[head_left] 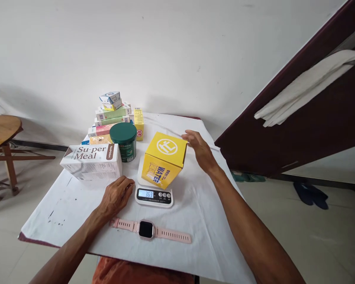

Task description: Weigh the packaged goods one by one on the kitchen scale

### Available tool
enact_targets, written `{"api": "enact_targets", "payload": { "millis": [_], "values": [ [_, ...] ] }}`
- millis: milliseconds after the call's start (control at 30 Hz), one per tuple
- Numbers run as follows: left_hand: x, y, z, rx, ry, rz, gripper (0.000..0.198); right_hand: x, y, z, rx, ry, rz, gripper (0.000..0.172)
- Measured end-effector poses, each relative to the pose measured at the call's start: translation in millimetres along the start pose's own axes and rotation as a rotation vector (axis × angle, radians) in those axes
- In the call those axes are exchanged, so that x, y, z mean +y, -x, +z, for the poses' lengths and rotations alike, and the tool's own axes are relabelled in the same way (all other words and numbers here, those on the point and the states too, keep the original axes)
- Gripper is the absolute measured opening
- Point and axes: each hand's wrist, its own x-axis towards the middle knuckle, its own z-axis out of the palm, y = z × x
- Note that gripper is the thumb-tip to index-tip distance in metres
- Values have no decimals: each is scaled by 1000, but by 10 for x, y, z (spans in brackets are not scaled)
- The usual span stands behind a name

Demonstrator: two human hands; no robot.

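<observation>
A yellow box marked WATER point(165, 159) stands on a small white kitchen scale point(154, 195) whose display reads 363. My right hand point(200, 150) hovers just right of the box's far top corner, fingers spread and holding nothing. My left hand point(117, 196) rests on the white cloth beside the scale's left end, fingers curled loosely down with nothing visible in them. A pink smartwatch point(146, 229) lies flat in front of the scale.
A white Su-per Meal box point(91, 161), a green-lidded jar point(124, 141) and a stack of several small cartons point(112, 114) crowd the table's point(195, 221) far left. A wooden stool point(1, 138) stands at left, a dark door point(313, 130) at right.
</observation>
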Motion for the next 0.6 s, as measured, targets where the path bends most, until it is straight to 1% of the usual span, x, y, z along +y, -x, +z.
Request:
{"api": "enact_targets", "payload": {
  "millis": [67, 133, 233, 300, 400, 500, 600],
  "values": [
    [0, -12, 9, -2, -1, 12, 21, 230, -368, -39, 68, 270, 40, 71],
    [-7, -22, 23, -6, -2, 19, 20, 482, -752, -57, 80, 477, 96, 69],
    [-24, -36, 44, -1, -3, 22, 17, 844, -1254, -92, 38, 700, 260, 56],
    [-34, -48, 56, -3, 2, 31, 17, 1045, -1506, -130, 10, 735, 326, 52],
    [-49, -72, 80, -18, 19, 26, 18, 1267, -1789, -182, -5, 731, 354, 54],
    [-73, -91, 119, -40, 36, -7, 18, 1390, -2010, -198, 1, 736, 364, 55],
    [-95, -105, 143, -40, 46, -27, 18, 1446, -2151, -197, -4, 761, 378, 55]
  ]
}}
